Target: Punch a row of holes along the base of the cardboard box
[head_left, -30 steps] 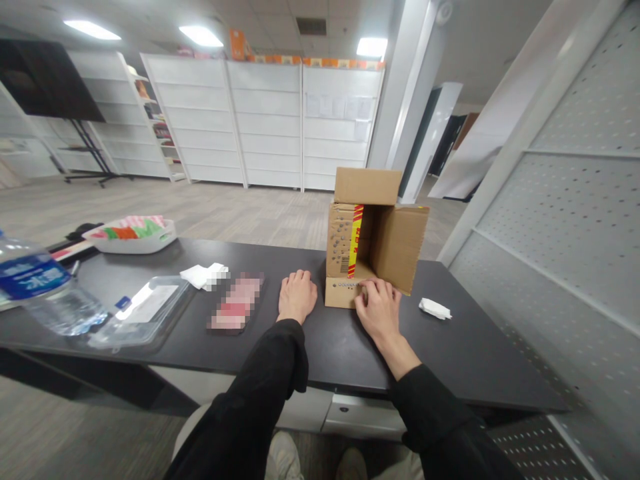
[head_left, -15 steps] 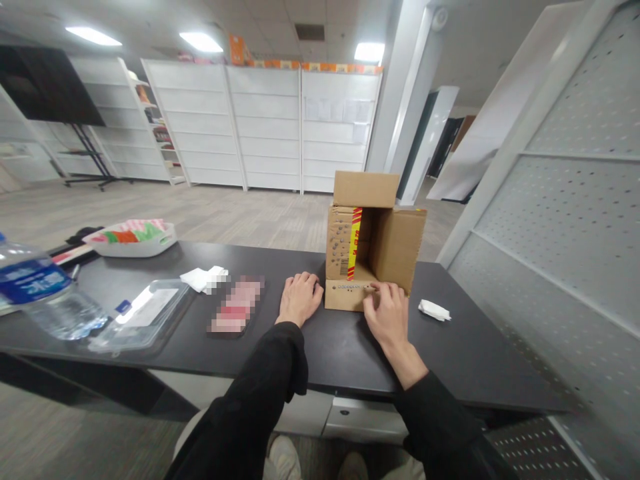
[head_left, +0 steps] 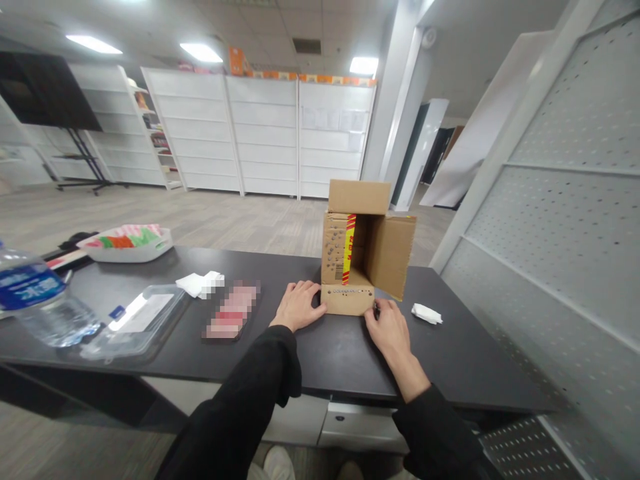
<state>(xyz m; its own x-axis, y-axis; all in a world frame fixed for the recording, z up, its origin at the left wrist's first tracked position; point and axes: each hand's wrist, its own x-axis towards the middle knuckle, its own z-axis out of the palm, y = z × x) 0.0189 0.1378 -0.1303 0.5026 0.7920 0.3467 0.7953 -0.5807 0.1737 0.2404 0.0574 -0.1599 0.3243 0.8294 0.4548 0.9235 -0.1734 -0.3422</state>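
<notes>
An open cardboard box (head_left: 334,250) stands on the dark table, its opening facing me. Its front flap (head_left: 345,303) is folded down toward me and carries a row of small studs or holes. Yellow-and-red tape (head_left: 349,250) runs down the left inner part. My left hand (head_left: 299,307) lies palm down, fingers stretched out, its thumb at the flap's left edge. Against the flap's right edge is my right hand (head_left: 389,325), with fingers curled and thumb close to the index finger. A dark spot shows between them, too small to make out.
A crumpled white tissue (head_left: 427,313) lies right of my right hand. To the left are a pixelated flat item (head_left: 233,312), white tissues (head_left: 193,283), a clear plastic case (head_left: 135,320), a water bottle (head_left: 40,293) and a white basket (head_left: 125,248). A perforated panel (head_left: 540,227) borders the right.
My right hand has slid from on top of the flap to its right edge, uncovering the flap's surface. My left hand has flattened and its thumb now reaches the flap's left edge.
</notes>
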